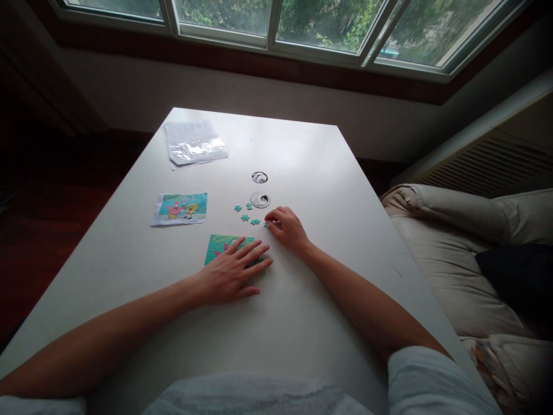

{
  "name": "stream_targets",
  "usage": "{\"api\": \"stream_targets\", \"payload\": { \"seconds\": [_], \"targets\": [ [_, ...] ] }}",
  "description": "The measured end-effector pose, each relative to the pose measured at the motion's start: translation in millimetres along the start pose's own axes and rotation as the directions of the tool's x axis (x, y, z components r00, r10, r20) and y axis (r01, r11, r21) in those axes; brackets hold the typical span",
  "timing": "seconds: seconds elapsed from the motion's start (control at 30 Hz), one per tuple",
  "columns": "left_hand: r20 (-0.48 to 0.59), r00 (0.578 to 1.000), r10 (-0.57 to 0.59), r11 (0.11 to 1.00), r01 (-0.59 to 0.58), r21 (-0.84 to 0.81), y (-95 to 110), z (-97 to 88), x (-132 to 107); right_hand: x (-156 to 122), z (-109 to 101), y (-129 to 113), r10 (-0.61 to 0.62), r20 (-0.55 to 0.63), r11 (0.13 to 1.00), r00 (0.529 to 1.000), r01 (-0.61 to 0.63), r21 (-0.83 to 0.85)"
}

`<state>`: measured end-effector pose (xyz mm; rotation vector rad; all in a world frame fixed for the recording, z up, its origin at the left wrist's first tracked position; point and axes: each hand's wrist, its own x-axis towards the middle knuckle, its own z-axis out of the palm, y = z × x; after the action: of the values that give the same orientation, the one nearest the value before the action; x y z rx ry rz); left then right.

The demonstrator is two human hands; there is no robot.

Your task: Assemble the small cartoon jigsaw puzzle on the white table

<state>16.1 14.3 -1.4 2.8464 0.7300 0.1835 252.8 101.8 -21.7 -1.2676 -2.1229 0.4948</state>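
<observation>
Take the assembled jigsaw puzzle (pixel 215 246) as the middle of your dial, with twelve o'clock toward the window (pixel 319 26). It lies flat on the white table (pixel 298 340) in front of you, mostly green, with some pink showing. Your left hand (pixel 228 275) covers its near and right-hand parts, palm down, the fingers fanned out toward two o'clock. That grip is wide and flat, and you have nothing pinched in it.

Your right hand (pixel 289 230) is at two o'clock from the puzzle, its fingers curled and the thumb drawn close to the index finger. At those fingertips is a small green piece (pixel 266 225); you cannot tell from this view whether the grip has it pinched or is merely touching it. Just beside, at one o'clock from the puzzle, four loose pieces (pixel 245 218) lie apart from one another.

Farther along one o'clock, you have a round fitting (pixel 260 200) in the tabletop and, beyond it, a round opening (pixel 260 177). Between ten and eleven lies a printed cartoon sheet (pixel 181 208); at eleven, near the far edge, papers with a shiny clear sleeve (pixel 196 144). Off the table at three o'clock is a pale sofa (pixel 436 242).
</observation>
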Motion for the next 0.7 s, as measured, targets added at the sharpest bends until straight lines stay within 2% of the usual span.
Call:
{"api": "stream_targets", "payload": {
  "seconds": [0.17, 0.43, 0.57, 0.7],
  "targets": [
    [0.027, 0.999, -0.036, 0.999, 0.036, -0.007, -9.3, 0.7, -2.5, 2.0, -0.2, 0.0, 0.006, -0.002, 1.0, 1.0, -0.006, 0.021],
    [0.034, 0.998, -0.059, 0.998, 0.059, -0.015, -9.6, 6.8, -1.4, 12.5, -0.9, -7.3, -0.05, -0.009, 0.999, 0.999, 0.051, 0.013],
    [0.033, 0.998, -0.056, 0.998, 0.056, -0.02, -11.2, 6.5, 0.2, 27.1, 2.1, -6.3, -0.07, 0.054, 0.997, 0.996, 0.072, -0.042],
    [0.027, 0.998, -0.057, 0.998, 0.057, -0.015, -15.6, 4.8, 1.0, 48.8, 14.3, 2.1, -0.093, 0.087, 0.989, 0.992, 0.103, -0.107]
  ]
}}
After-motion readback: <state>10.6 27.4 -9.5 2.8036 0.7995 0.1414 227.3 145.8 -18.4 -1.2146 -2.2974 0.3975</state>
